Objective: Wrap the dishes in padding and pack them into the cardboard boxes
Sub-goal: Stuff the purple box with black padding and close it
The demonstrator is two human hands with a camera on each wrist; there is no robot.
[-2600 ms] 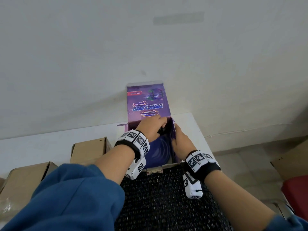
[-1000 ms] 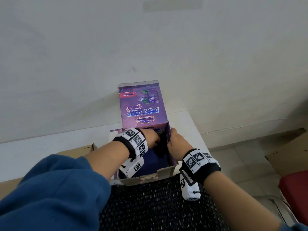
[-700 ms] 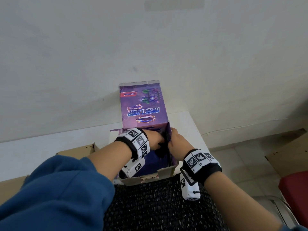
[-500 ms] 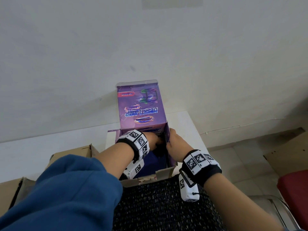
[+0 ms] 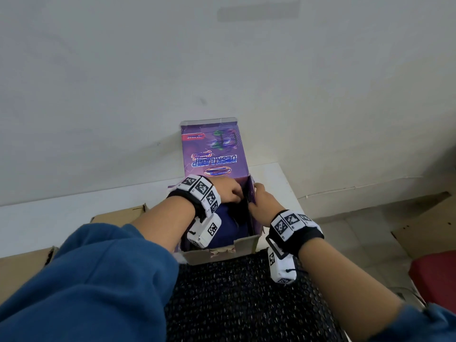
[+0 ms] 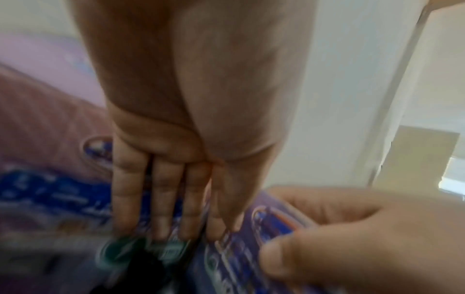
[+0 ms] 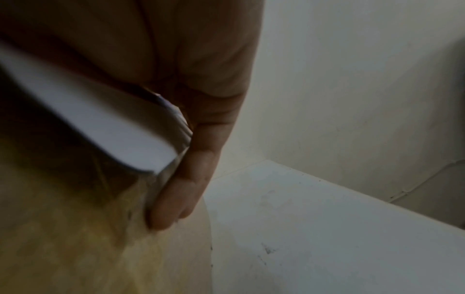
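A purple printed cardboard box (image 5: 246, 245) stands on the white table, its lid flap (image 5: 214, 154) upright at the back. Inside lies a dark blue dish (image 5: 222, 230), partly hidden by my left wrist. My left hand (image 5: 234, 195) reaches into the box. Its straight fingers (image 6: 163, 208) press against the printed inner side, with something black just below the fingertips. My right hand (image 5: 256, 203) pinches the box's right wall, fingers (image 7: 176, 191) outside and thumb (image 6: 279, 258) inside. Black bubble padding (image 5: 246, 304) lies in front of the box, under my forearms.
Brown cardboard boxes (image 5: 116, 215) (image 5: 22, 257) sit to the left on the white table (image 5: 74, 213). The table's right edge is close beside the purple box. On the floor to the right are a flat cardboard piece (image 5: 424, 223) and a red thing (image 5: 434, 275).
My left hand has moved from the far wall's top edge down into the box, and less of the blue dish shows. My right hand stays on the right wall.
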